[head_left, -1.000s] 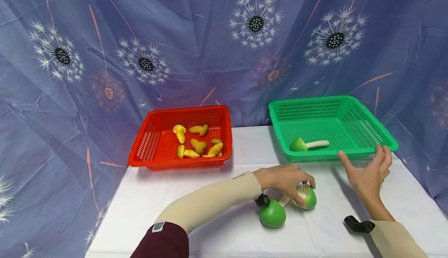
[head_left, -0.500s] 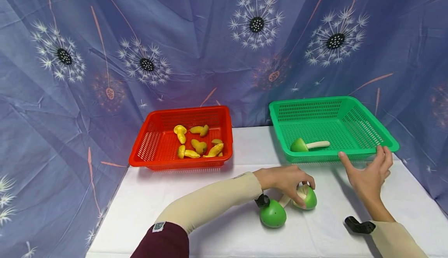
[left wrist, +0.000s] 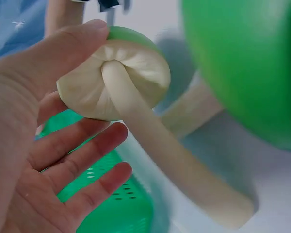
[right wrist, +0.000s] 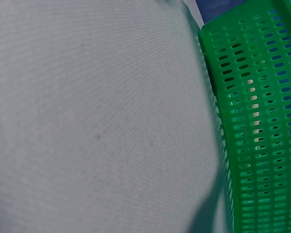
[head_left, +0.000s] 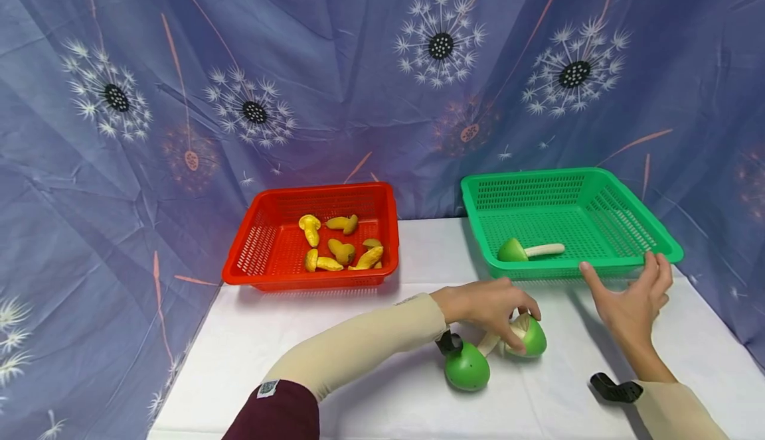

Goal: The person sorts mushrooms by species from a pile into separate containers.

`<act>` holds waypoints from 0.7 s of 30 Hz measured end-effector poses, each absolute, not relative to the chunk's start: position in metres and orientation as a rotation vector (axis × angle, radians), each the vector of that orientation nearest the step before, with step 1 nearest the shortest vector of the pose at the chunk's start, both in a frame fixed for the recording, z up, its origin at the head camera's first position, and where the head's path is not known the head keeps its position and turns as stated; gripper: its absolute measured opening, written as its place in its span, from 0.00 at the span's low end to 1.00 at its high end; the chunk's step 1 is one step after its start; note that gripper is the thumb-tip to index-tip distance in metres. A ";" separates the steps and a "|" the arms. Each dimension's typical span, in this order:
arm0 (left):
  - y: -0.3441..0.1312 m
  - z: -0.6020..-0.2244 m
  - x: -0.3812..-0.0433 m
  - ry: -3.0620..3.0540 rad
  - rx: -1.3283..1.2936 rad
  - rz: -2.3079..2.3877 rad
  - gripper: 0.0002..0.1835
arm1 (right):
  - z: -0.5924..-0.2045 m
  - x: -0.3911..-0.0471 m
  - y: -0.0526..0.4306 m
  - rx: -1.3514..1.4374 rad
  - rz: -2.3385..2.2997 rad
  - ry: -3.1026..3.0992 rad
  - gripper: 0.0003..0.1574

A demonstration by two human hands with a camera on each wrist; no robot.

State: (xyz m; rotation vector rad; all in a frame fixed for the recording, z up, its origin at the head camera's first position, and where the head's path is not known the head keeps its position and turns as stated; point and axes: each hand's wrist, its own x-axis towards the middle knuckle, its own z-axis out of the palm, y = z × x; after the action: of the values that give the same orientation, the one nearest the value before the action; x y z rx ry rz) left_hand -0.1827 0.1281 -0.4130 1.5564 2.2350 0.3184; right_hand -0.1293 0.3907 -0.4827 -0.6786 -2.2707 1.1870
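Observation:
In the head view my left hand reaches across the white cloth and pinches the cap of a green-capped toy mushroom. The left wrist view shows the thumb and forefinger around that cap, while the other fingers spread below and the pale stem points away. A second green mushroom lies beside it, its stem partly hidden. At the near right corner of the green basket, my right hand has thumb and fingers spread; contact with the rim is unclear. A green mushroom lies inside that basket.
A red basket holding several yellow mushrooms stands at the back left. Behind both baskets hangs a blue dandelion-print curtain. White cloth covers the table. The right wrist view shows cloth and the green basket's slotted side.
My left hand and the mushroom cap it pinches have shifted slightly to the right. The head view has tilted up a little. My right hand stays by the basket corner.

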 end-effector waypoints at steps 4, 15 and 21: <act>0.125 -0.395 -0.183 2.248 1.565 0.382 0.33 | -0.484 -0.129 0.391 -0.671 1.171 -2.264 0.67; 0.111 -0.340 -0.193 2.327 1.569 0.637 0.35 | -0.485 -0.130 0.392 -0.663 1.155 -2.266 0.68; 0.105 -0.318 -0.205 2.399 1.685 0.934 0.35 | -0.486 -0.129 0.392 -0.658 1.155 -2.252 0.68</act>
State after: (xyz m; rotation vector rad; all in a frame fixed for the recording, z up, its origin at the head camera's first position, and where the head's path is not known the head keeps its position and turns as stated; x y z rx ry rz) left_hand -0.2047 0.1049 -0.3177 1.6852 2.3985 0.9341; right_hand -0.1290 0.3921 -0.4861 -0.6577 -2.2517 1.1551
